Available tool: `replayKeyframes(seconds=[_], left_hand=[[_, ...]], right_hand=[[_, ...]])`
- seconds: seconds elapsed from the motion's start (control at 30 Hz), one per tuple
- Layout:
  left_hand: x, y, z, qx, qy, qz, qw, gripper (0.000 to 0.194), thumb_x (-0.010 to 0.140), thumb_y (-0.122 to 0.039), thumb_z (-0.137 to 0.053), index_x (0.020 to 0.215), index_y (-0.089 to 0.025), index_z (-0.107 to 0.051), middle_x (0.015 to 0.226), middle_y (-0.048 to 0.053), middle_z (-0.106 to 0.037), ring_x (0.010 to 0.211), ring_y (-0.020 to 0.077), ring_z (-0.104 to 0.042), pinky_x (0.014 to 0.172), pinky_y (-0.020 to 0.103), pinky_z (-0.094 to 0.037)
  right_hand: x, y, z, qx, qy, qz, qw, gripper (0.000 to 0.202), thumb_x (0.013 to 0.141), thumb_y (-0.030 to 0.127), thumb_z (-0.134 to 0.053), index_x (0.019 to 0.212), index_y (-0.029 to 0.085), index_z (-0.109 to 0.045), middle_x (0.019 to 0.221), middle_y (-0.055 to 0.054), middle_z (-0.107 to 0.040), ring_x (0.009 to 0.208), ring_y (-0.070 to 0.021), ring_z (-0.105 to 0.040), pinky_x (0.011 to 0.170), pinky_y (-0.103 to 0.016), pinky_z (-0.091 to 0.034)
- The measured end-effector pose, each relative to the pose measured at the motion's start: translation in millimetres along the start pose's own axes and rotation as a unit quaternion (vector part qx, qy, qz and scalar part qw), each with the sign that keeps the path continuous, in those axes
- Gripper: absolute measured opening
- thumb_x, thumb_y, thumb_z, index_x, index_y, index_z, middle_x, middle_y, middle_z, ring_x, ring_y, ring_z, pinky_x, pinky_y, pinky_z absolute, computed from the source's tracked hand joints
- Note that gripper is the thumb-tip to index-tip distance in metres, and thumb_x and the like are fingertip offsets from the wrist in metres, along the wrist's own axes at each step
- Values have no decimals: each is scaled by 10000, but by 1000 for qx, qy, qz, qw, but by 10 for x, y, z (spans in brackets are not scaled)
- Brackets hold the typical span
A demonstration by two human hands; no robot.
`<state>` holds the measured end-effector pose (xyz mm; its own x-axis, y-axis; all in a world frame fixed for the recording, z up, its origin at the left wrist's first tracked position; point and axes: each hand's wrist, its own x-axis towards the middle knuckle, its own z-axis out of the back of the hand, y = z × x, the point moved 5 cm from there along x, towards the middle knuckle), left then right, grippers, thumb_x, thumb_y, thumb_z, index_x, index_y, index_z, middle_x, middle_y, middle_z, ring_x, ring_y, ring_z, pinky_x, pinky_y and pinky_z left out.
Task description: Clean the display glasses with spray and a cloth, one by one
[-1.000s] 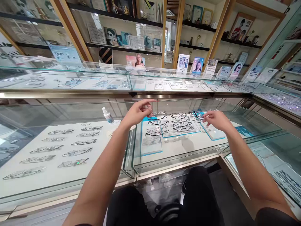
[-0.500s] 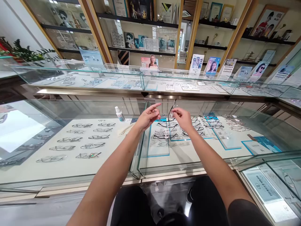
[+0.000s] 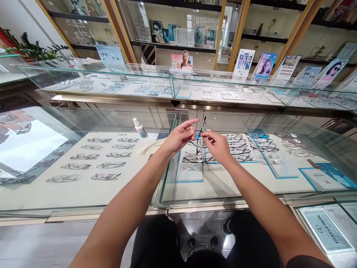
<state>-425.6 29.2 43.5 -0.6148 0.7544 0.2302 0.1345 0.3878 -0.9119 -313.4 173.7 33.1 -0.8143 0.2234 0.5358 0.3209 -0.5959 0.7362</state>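
Note:
A pair of dark thin-rimmed eyeglasses (image 3: 198,144) is held upright, edge-on to me, above the glass display case. My right hand (image 3: 219,147) pinches it between thumb and fingertips on its right side. Just left of the glasses is my left hand (image 3: 181,138), its index finger stretched out to the right and its other fingers loosely bent. Whether those bent fingers touch the frame I cannot tell. Below both hands lie rows of eyeglasses (image 3: 237,152) in the case.
A white spray bottle (image 3: 140,128) and a pale cloth (image 3: 152,147) are left of my hands. More eyeglasses (image 3: 104,165) line the left case. A mirror-like bright panel (image 3: 25,139) is at far left. Behind runs a second glass counter (image 3: 117,97) with upright cards.
The view has tilted down slightly. Both hands stay close together, the right still holding the eyeglasses, which now sit slightly lower and more upright. The left index finger remains stretched out.

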Motion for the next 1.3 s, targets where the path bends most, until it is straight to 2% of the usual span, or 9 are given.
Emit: replayKeyframes(seconds=[0.2, 0.33, 0.5, 0.6, 0.77, 0.9, 1.0, 1.1, 1.3], left_hand=[[17, 48, 51, 64, -22, -12, 998, 450, 748, -286, -923, 1177, -220, -806, 767, -20, -659, 854, 148, -685, 901, 297, -528], [8, 114, 70, 150, -44, 48, 986, 334, 775, -409, -901, 994, -186, -785, 870, 22, -716, 819, 142, -670, 786, 289, -541], [-2, 184, 99, 171, -44, 118, 977, 427, 690, -454, -948, 955, -171, -769, 832, 46, -740, 764, 155, -689, 684, 277, -539], [1, 193, 114, 163, -46, 121, 978, 468, 660, -455, -975, 967, -166, -771, 819, 58, -756, 765, 165, -711, 689, 280, -555], [10, 176, 83, 148, -59, 80, 984, 401, 668, -395, -973, 924, -171, -761, 835, 49, -764, 750, 155, -711, 708, 290, -572], [15, 150, 65, 151, -71, 47, 985, 382, 688, -407, -964, 905, -170, -758, 820, 37, -743, 735, 147, -691, 687, 286, -559], [13, 132, 67, 160, -76, 36, 984, 385, 704, -428, -958, 909, -170, -759, 820, 40, -740, 734, 149, -685, 671, 285, -544], [9, 126, 54, 175, -65, 34, 982, 379, 727, -443, -944, 921, -172, -764, 825, 47, -743, 764, 159, -690, 676, 285, -539], [9, 135, 33, 191, -54, 33, 980, 403, 724, -475, -940, 938, -177, -774, 848, 51, -746, 810, 177, -694, 679, 287, -516]], right_hand=[[3, 56, 30, 1, -9, 13, 1000, 224, 989, 263, -577, 1055, 285, -790, 1046, -13, -828, 793, -194, -744, 727, -327, -557], [6, 68, 40, -10, -11, 13, 1000, 228, 982, 251, -583, 1053, 285, -798, 1029, -11, -832, 785, -190, -731, 748, -326, -561], [4, 91, 35, -9, -1, 24, 1000, 259, 983, 244, -570, 1057, 289, -814, 1045, -15, -827, 805, -196, -712, 739, -327, -544], [10, 114, 42, -6, 9, 23, 1000, 287, 995, 252, -552, 1046, 306, -829, 1041, -24, -818, 847, -211, -706, 747, -338, -536], [22, 136, 48, 30, 10, 24, 999, 289, 977, 251, -548, 955, 309, -830, 1053, -36, -809, 960, -237, -714, 771, -358, -537], [55, 29, 40, 166, -14, -52, 985, 165, 963, 377, -629, 987, 273, -755, 1054, -42, -797, 874, -205, -718, 813, -354, -556], [86, -92, 28, 248, -27, -144, 958, 289, 857, 481, -771, 1033, 261, -708, 972, -27, -784, 858, -197, -710, 837, -345, -549], [108, -146, 7, 268, -1, -191, 944, 326, 771, 509, -830, 940, 241, -750, 914, -18, -764, 889, -195, -688, 863, -338, -530], [99, -207, -21, 296, 21, -225, 928, 291, 695, 487, -874, 817, 237, -789, 913, -11, -752, 911, -187, -643, 823, -311, -499]])
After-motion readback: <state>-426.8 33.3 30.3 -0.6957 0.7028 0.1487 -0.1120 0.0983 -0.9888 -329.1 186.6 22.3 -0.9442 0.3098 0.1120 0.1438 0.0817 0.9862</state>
